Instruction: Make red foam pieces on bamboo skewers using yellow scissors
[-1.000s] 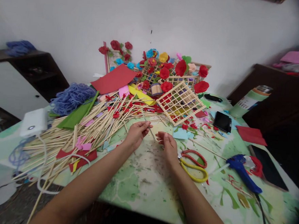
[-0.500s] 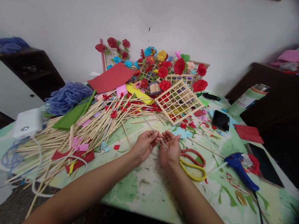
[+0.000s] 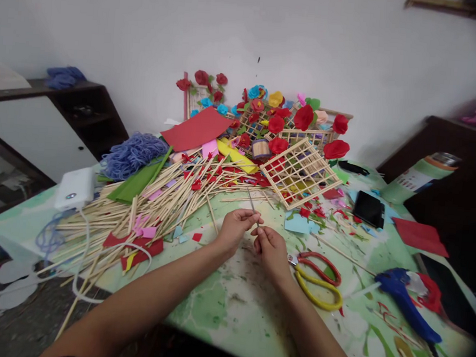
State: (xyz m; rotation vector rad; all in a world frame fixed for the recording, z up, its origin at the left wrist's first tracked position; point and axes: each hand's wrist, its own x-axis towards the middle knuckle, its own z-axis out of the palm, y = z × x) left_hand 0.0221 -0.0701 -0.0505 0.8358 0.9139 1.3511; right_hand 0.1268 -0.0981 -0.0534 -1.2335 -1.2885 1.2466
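Observation:
My left hand (image 3: 233, 230) and my right hand (image 3: 271, 247) meet over the green patterned table (image 3: 229, 303). Both pinch a thin pale stick (image 3: 253, 204) that points up and away from my fingers. Left of them spreads a big heap of wooden sticks (image 3: 154, 205) mixed with red and pink paper scraps. Just right of my right hand lie scissors with red and yellow handles (image 3: 316, 274).
A wooden lattice frame (image 3: 301, 173) leans near paper flowers (image 3: 283, 116) by the wall. Blue yarn (image 3: 134, 154), green and red sheets, a white power bank (image 3: 75, 189), a black phone (image 3: 368, 208), a blue glue gun (image 3: 406, 304) and a green flask (image 3: 420, 172) surround the work spot.
The hands have come together from apart and now both hold the thin stick, which has tipped more upright. The view has shifted slightly, so everything sits a little further right.

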